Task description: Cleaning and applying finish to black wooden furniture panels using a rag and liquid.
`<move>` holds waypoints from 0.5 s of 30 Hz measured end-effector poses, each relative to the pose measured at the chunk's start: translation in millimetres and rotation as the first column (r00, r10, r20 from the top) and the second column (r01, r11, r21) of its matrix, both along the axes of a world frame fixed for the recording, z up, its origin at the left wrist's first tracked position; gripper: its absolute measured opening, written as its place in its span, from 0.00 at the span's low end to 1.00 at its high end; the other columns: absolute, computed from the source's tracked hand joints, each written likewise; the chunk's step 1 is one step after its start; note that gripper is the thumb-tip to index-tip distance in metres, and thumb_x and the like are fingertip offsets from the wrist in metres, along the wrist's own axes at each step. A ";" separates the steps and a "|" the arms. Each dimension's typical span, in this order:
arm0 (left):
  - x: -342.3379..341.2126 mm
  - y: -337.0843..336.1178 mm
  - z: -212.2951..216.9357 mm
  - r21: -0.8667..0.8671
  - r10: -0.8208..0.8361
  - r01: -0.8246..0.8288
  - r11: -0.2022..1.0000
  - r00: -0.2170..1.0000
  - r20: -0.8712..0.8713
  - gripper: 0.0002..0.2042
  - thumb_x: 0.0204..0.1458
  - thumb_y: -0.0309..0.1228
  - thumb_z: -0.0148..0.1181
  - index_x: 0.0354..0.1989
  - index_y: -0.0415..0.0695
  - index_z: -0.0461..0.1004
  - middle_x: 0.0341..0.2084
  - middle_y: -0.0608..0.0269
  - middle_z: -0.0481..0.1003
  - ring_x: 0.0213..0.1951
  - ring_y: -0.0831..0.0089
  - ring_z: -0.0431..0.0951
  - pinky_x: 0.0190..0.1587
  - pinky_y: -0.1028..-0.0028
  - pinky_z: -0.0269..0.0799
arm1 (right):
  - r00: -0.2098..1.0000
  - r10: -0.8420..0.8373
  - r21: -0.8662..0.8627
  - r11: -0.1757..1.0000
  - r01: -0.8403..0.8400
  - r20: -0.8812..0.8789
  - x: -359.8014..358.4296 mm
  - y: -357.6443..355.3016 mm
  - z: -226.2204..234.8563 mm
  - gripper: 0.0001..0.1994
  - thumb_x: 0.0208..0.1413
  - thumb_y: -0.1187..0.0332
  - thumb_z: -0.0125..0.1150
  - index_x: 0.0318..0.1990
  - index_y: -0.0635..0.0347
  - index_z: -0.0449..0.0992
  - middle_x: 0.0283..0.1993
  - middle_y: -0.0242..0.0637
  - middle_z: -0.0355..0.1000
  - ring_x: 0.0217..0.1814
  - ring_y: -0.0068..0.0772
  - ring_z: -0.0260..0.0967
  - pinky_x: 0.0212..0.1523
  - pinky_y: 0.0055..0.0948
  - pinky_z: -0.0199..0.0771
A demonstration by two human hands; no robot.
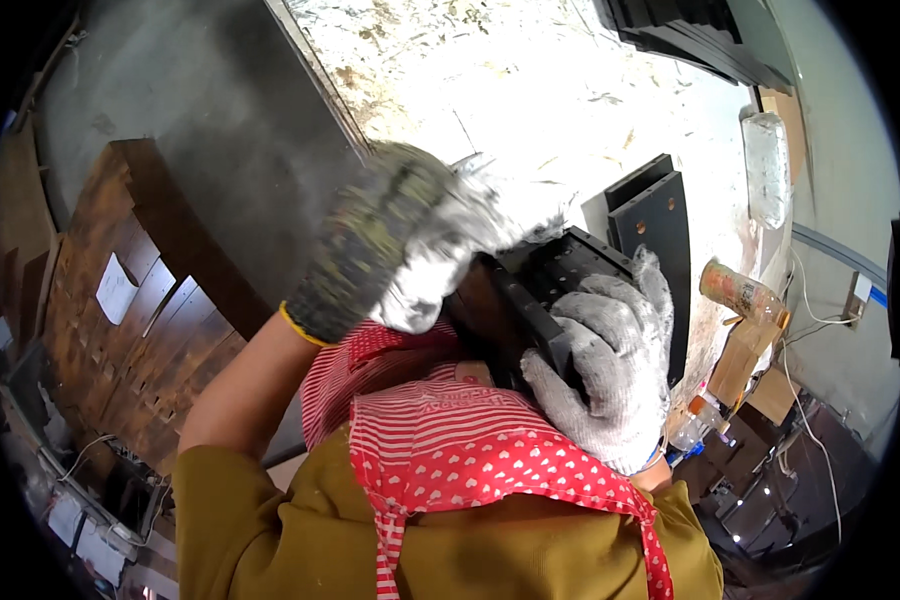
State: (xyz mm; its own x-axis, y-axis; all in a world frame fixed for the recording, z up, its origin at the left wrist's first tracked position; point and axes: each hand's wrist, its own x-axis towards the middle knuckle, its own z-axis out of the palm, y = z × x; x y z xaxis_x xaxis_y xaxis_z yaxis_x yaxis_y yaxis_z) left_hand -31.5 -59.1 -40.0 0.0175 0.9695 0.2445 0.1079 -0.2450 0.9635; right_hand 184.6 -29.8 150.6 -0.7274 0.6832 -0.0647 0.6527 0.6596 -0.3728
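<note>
My left hand (390, 215), in a camouflage glove with a yellow cuff edge, is closed on a crumpled white cloth (425, 285). Motion blurs the hand and the cloth, which lies against the far left end of a black board (505, 290). Wrapped round that board's right side is my right hand (615, 350), in a greyish-white knitted glove. Small holes dot the black surface (560, 265) just beyond my right fingers. My hands and the cloth hide part of the board. Beside my right hand lie more black boards (660, 235), with copper-coloured round spots.
The worktable (470, 80) has a pale, scuffed top. Black panels (690, 35) are stacked at its far right. A plastic-wrapped pack (766, 170) and a bottle (740, 292) stand along the right edge. Brown wooden boards (120, 390) are piled at the left, bearing white paper (117, 290).
</note>
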 end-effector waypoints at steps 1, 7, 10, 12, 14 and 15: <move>-13.6 0.3 -7.1 -0.019 -0.033 0.032 0.999 0.998 -0.054 0.27 0.59 0.25 0.57 0.69 0.43 0.62 0.65 0.54 0.65 0.55 0.61 0.76 0.60 0.67 0.74 | 1.000 -0.003 0.012 1.000 0.003 0.000 0.9 -0.2 -0.3 0.17 0.38 0.69 0.74 0.37 0.64 0.77 0.44 0.41 0.72 0.52 0.50 0.70 0.63 0.66 0.56; 54.2 -18.9 39.6 0.181 -0.029 0.106 0.978 0.924 -0.382 0.24 0.65 0.27 0.49 0.69 0.38 0.58 0.60 0.54 0.69 0.59 0.65 0.71 0.66 0.67 0.66 | 1.000 -0.001 -0.020 1.000 0.000 -0.029 2.5 0.0 1.3 0.17 0.38 0.69 0.74 0.37 0.64 0.78 0.45 0.41 0.72 0.53 0.50 0.70 0.63 0.65 0.57; 31.6 2.8 24.0 -0.322 -0.428 0.592 0.739 0.781 0.455 0.23 0.67 0.26 0.44 0.70 0.39 0.58 0.68 0.53 0.61 0.70 0.62 0.61 0.72 0.64 0.56 | 0.997 -0.019 -0.016 1.000 0.018 -0.071 -1.1 -1.4 -1.5 0.17 0.35 0.70 0.74 0.36 0.63 0.78 0.43 0.41 0.74 0.53 0.53 0.71 0.68 0.63 0.54; 25.0 0.3 17.8 -0.042 -0.442 0.450 0.892 0.850 -0.288 0.22 0.67 0.25 0.43 0.70 0.40 0.58 0.69 0.53 0.59 0.70 0.63 0.61 0.71 0.67 0.58 | 0.997 -0.028 -0.014 1.000 0.027 -0.070 1.2 -5.4 3.0 0.16 0.35 0.71 0.74 0.34 0.63 0.77 0.42 0.42 0.74 0.53 0.54 0.71 0.68 0.64 0.55; 32.1 -7.4 29.0 -0.076 -0.465 0.466 0.881 0.885 0.033 0.22 0.68 0.25 0.43 0.70 0.40 0.58 0.70 0.53 0.59 0.70 0.63 0.61 0.71 0.66 0.58 | 0.991 -0.001 0.022 1.000 0.004 -0.136 7.0 -4.8 10.2 0.16 0.37 0.69 0.75 0.36 0.64 0.79 0.44 0.40 0.74 0.53 0.50 0.70 0.65 0.65 0.57; 36.3 -10.8 34.6 -0.104 -0.428 0.490 0.866 0.832 0.354 0.22 0.68 0.26 0.43 0.70 0.40 0.58 0.70 0.53 0.58 0.70 0.63 0.61 0.71 0.65 0.58 | 0.986 0.000 0.023 1.000 0.003 -0.168 9.5 -3.6 10.1 0.16 0.36 0.70 0.75 0.35 0.64 0.79 0.43 0.41 0.74 0.53 0.51 0.71 0.65 0.64 0.58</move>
State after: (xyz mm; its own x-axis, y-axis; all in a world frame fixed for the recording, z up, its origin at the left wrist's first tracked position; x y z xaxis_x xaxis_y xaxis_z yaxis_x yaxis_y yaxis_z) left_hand 4.8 -69.9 -5.4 0.4251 0.8953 0.1328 -0.2828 -0.0080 0.9591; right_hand 194.2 -33.4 160.7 -0.7256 0.6841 0.0738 0.5830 0.6682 -0.4621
